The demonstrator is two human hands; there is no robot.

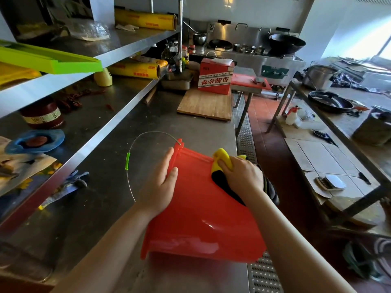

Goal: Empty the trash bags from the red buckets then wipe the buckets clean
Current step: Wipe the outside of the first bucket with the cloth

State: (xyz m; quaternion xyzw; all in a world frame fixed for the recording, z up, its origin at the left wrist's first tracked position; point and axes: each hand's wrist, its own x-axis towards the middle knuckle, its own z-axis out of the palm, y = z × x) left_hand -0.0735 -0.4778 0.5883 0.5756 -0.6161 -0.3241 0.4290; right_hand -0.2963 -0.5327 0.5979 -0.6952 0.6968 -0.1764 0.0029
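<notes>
Fingers (225,166) of the right hand (243,176) are curled over a yellow and black cloth (221,159) and press it on the red bucket (201,208), close to the bucket's far end. Fingers of the left hand (160,182) lie straight and close together, flat on the upper left side of the bucket, and they steady it without gripping.

The bucket lies on its side on the steel desk (127,127), near the desk's right edge, with one end toward the person and the other end away. Its thin wire handle (135,149), with a small green grip, swings out to the left over the desk. I see no trash bag on the bucket, so I judge that the emptying is done for this one and the step in hand is the wiping of the outer wall.

To do this step well, I think the left hand should hold the bucket firmly, because a round bucket on a smooth desk wants to roll, and the right edge of the desk is just beside it. The cloth should move in long strokes from one end of the bucket to the other, with even pressure. After each band is clean, the bucket can be turned a little, so no strip is missed. The ridges near the far end, where the handle joins, probably keep dirt, so they need a folded corner of the cloth. Whether the inside is already wiped I cannot tell, since it is hidden in this view.
</notes>
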